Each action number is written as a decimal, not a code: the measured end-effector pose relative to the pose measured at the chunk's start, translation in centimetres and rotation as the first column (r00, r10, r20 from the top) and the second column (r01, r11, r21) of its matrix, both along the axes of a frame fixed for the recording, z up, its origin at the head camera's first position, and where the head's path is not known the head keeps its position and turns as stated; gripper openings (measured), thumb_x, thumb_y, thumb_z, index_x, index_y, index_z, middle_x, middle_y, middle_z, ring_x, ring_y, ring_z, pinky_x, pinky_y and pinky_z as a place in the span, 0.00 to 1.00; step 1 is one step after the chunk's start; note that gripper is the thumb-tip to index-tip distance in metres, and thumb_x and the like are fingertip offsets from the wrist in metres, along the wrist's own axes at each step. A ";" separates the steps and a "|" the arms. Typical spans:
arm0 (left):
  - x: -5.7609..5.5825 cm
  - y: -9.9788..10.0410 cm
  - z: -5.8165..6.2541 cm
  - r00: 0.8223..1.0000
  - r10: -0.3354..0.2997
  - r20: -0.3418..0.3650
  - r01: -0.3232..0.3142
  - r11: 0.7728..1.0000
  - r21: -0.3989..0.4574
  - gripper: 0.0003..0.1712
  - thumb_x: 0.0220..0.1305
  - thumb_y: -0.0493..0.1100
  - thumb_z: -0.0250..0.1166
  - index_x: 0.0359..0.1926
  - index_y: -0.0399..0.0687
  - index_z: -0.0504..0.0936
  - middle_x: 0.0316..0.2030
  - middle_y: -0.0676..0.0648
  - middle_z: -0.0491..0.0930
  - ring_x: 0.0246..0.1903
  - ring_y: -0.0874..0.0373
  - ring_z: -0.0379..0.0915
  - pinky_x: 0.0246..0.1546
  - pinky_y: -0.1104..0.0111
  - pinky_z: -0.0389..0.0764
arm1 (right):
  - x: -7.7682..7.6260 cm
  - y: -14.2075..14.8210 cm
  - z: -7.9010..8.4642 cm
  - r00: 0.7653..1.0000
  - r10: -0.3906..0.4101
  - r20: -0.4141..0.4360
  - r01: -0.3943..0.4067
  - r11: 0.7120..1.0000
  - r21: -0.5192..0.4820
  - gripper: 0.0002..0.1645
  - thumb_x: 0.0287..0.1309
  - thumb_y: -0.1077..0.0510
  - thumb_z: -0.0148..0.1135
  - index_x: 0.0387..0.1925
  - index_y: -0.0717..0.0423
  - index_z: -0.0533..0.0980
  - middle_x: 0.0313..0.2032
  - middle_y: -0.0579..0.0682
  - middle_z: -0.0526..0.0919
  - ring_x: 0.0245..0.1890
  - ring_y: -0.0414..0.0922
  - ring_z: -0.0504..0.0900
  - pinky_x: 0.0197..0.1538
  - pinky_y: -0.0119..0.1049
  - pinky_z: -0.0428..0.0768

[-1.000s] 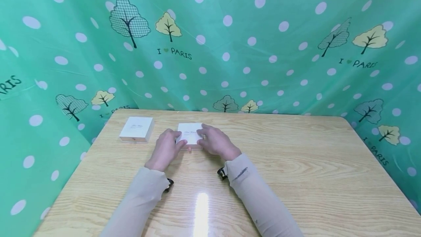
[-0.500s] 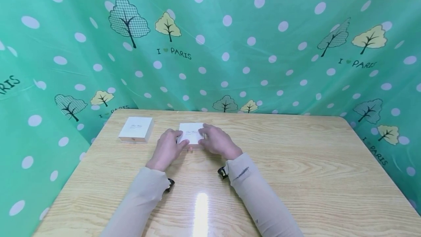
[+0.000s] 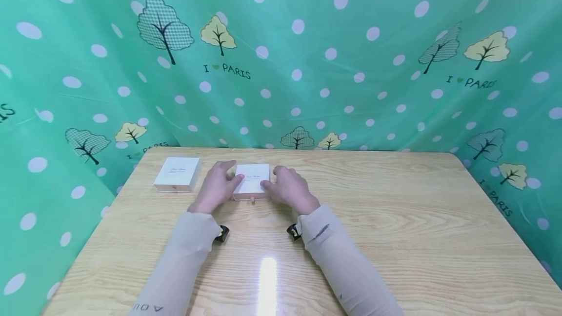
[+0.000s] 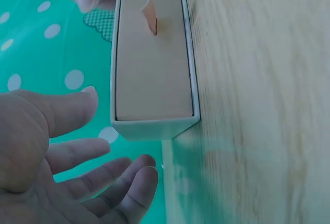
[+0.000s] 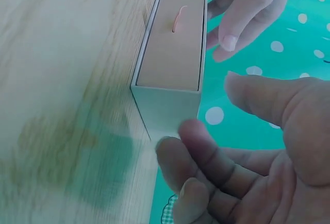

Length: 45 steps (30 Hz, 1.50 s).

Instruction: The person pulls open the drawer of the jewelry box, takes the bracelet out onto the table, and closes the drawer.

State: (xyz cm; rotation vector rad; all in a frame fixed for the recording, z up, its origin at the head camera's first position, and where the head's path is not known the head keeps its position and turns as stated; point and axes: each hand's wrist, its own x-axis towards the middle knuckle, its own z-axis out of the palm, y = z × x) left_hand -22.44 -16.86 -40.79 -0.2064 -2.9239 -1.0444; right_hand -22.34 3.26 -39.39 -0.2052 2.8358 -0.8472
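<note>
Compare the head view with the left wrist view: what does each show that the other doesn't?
Only the head view: a second white box, the lettering on top of the box between the hands, and both sleeves.

Only the left wrist view: the palm side of the left hand and, clearly, the thin seam around the box's front panel.

Both: the left hand, at least part of the right hand, the box with its pull tab, the wooden table and the dotted cloth.
</note>
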 end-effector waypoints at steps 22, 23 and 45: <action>-1.1 0.1 -0.6 0.995 -0.091 0.031 0.092 0.995 -0.030 0.29 0.68 0.42 0.58 0.66 0.34 0.65 0.65 0.33 0.63 0.65 0.38 0.57 0.67 0.49 0.58 | 0.3 -1.0 -0.3 0.994 0.017 0.112 -0.015 1.000 -0.022 0.15 0.60 0.46 0.62 0.28 0.53 0.78 0.20 0.48 0.75 0.19 0.43 0.71 0.23 0.36 0.72; -1.1 0.1 -0.6 0.996 -0.090 0.031 0.090 0.996 -0.028 0.29 0.68 0.42 0.58 0.66 0.33 0.65 0.65 0.33 0.63 0.65 0.38 0.57 0.67 0.49 0.58 | 0.3 -1.0 -0.2 0.993 0.018 0.113 -0.014 0.999 -0.030 0.15 0.61 0.46 0.62 0.28 0.53 0.78 0.20 0.49 0.75 0.19 0.43 0.71 0.22 0.36 0.72; -0.6 0.7 -0.8 0.996 -0.072 0.055 0.073 0.997 -0.022 0.30 0.69 0.45 0.58 0.67 0.34 0.64 0.66 0.34 0.61 0.66 0.39 0.55 0.67 0.50 0.57 | 0.6 -0.8 0.1 0.985 -0.009 0.174 0.025 0.995 -0.092 0.14 0.62 0.51 0.62 0.26 0.55 0.75 0.17 0.50 0.77 0.13 0.41 0.71 0.16 0.32 0.70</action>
